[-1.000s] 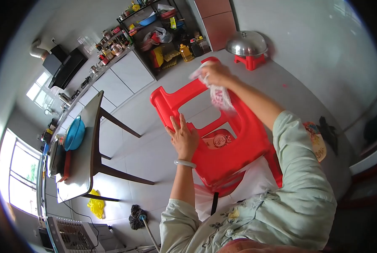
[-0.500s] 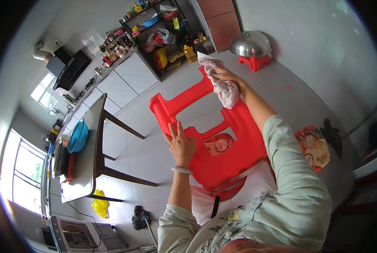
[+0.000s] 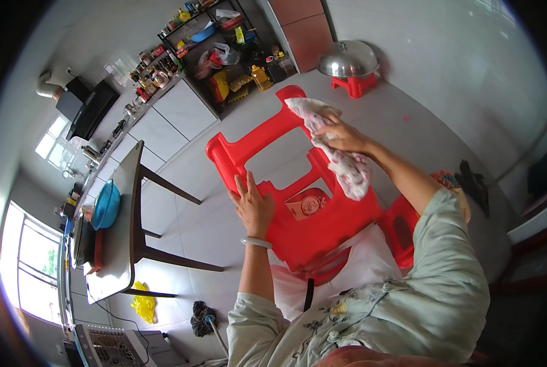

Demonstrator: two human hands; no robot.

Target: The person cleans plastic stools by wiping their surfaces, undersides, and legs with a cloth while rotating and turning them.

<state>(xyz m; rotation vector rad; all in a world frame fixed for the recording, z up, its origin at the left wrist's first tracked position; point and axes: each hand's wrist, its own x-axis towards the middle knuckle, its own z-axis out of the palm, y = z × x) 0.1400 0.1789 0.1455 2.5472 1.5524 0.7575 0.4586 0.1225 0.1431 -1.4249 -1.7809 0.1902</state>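
Observation:
A red plastic stool (image 3: 322, 235) lies tipped over in front of my body, its legs pointing away from me. My left hand (image 3: 253, 209), with a pale bangle at the wrist, rests on the stool's left side, fingers stretched and spread. A white cloth with pink spots (image 3: 352, 176) is bunched in my right hand (image 3: 347, 136), whose fingers are closed around it. The cloth hangs down along the stool's right leg, and its upper end lies near the tip of that leg. Part of the stool behind the cloth is hidden.
A dark-legged table (image 3: 130, 226) with a blue basin (image 3: 106, 205) stands at left. A metal domed lid (image 3: 348, 59) sits on a small red stool (image 3: 354, 85) by the wall. On the floor are a yellow bag (image 3: 143, 304) and a mop head (image 3: 201, 319).
My right hand has drawn the cloth back toward me and to the right, away from the stool leg's tip. My left hand stays on the stool. The whole view has shifted slightly.

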